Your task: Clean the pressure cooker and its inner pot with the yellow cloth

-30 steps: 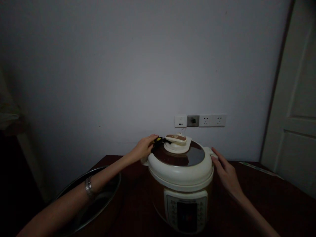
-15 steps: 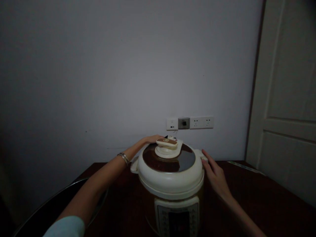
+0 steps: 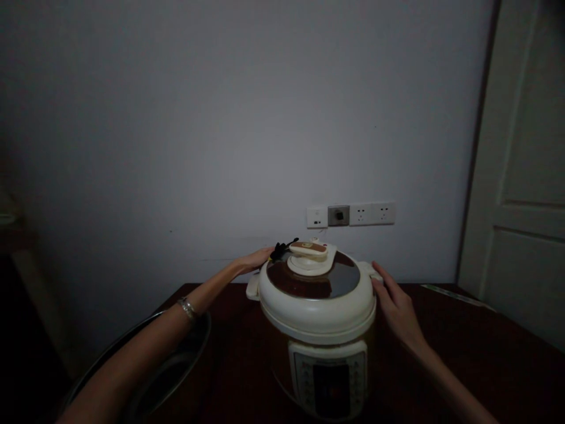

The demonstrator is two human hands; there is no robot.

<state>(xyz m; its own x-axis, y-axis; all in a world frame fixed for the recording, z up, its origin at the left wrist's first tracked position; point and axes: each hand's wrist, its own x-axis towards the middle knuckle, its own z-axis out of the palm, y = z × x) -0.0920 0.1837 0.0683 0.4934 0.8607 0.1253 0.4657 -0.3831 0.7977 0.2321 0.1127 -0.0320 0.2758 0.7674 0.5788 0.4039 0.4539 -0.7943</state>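
A white and brown electric pressure cooker [image 3: 318,318] stands upright on the dark table, its lid on and its control panel facing me. My right hand [image 3: 395,303] grips the cooker's right side handle [image 3: 371,271], thumb in front and fingers behind. At the lid's back left edge, my left hand [image 3: 258,258] holds a black power cord [image 3: 279,251] by what looks like a bundled part. Its fingertips are partly hidden by the cord and lid. The brown-topped lid handle [image 3: 309,249] sits between my hands, touched by neither.
Under my left forearm is a large round vessel with a shiny rim [image 3: 200,353]. Sockets and a switch [image 3: 351,215] are on the wall behind the cooker. A flat strip [image 3: 457,296] lies on the dark table [image 3: 463,341] at the back right, near a door [image 3: 525,247].
My left hand has drawn left from behind the lid handle, bringing the black cord into clearer view. The right hand stays on the side handle. The view has shifted slightly left.
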